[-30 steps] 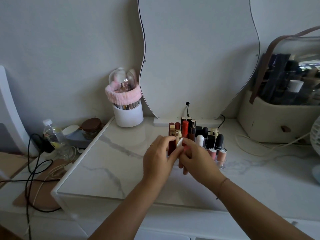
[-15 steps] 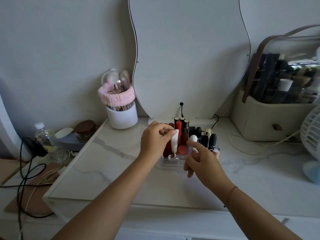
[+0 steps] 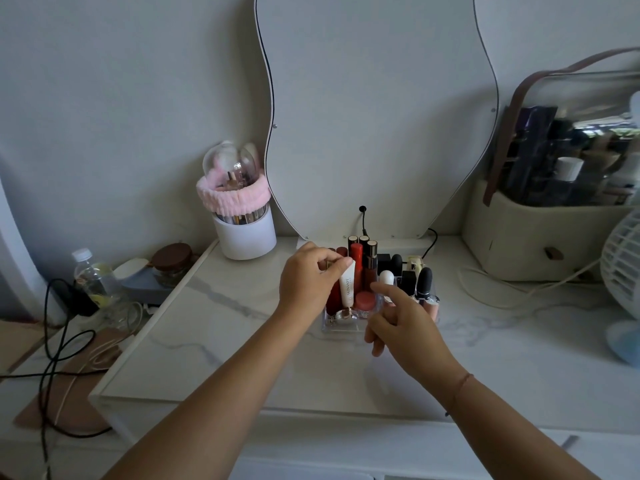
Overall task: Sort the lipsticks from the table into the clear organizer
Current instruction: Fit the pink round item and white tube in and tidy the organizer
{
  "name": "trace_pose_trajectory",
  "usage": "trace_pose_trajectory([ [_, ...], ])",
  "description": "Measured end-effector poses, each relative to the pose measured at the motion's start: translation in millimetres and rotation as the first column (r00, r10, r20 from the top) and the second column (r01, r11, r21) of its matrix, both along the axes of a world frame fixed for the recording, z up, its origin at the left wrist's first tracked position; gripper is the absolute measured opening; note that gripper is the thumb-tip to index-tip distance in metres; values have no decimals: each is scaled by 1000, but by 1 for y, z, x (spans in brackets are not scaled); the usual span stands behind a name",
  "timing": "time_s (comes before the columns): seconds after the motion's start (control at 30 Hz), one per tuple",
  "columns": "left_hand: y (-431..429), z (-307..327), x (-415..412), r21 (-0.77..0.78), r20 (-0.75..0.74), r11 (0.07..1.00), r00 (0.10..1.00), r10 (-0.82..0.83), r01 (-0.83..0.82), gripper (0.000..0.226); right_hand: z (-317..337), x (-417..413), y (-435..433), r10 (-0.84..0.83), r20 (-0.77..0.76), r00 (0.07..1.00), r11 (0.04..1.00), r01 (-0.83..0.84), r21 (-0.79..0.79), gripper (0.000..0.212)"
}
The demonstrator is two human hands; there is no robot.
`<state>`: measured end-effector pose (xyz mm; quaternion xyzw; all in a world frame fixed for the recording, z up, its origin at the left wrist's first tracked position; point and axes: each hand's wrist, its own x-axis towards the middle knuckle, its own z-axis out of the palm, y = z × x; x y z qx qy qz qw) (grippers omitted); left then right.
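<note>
Lowered into the organizer (image 3: pixel 341 328), white tube (image 3: pixel 347 287) pinched by left hand (image 3: pixel 306 282); right hand (image 3: pixel 405 323) released.

The right hand (image 3: pixel 406 325) hides part of the clear organizer (image 3: pixel 341 326); the fan (image 3: pixel 623 261) is cropped.

A wavy-edged mirror (image 3: pixel 374 116) is standing against the far wall, with a black plug (image 3: pixel 362 209) sticking up at its base. Just left of it, a white brush pot (image 3: pixel 247 237) with a clear dome is wearing a pink headband (image 3: pixel 232 197). Farther left, a water bottle (image 3: pixel 90 275) and a brown-lidded jar (image 3: pixel 173 263) are sitting near a black cable (image 3: pixel 52 341) trailing nearward. At the far right, a cream makeup case (image 3: pixel 540 233) is standing behind a white fan (image 3: pixel 623 271) and a looping white cord (image 3: pixel 519 289).
</note>
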<state>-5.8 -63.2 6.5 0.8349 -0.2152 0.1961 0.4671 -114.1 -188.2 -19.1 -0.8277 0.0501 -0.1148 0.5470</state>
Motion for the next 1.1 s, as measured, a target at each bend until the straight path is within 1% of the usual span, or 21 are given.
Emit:
trace_pose_trajectory([
  [0.6,8,0,-8,-62,-4,998,1000,-21,21,18,3,-2,2,-3,18,1000,1000,3,-8,48],
  [0.67,13,-1,-8,-106,-1,994,1000,-6,6,16,7,-4,-1,-18,69,997,1000,19,-13,46],
  [0.77,24,-8,-10,-193,-9,981,1000,23,-24,18,16,-9,-15,-117,231,966,993,112,35,40],
  [0.83,29,-18,-14,-221,-63,975,998,23,-36,26,19,-10,-29,-227,326,918,974,209,87,36],
  [0.9,31,-33,-21,-209,-171,977,985,-5,-32,35,17,-8,-44,-338,390,856,939,335,78,32],
  [0.93,31,-41,-25,-185,-238,982,971,-23,-23,41,14,-6,-51,-385,390,836,918,391,67,32],
  [0.97,30,-48,-30,-157,-300,988,953,-40,-7,47,9,-5,-57,-421,365,831,902,427,68,34],
  [1.03,28,-61,-37,-100,-394,995,917,-66,29,60,-5,-2,-65,-448,246,860,894,438,98,40],
  [1.1,25,-65,-45,-59,-410,996,908,-82,63,63,-20,-1,-66,-416,136,899,907,400,128,38],
])
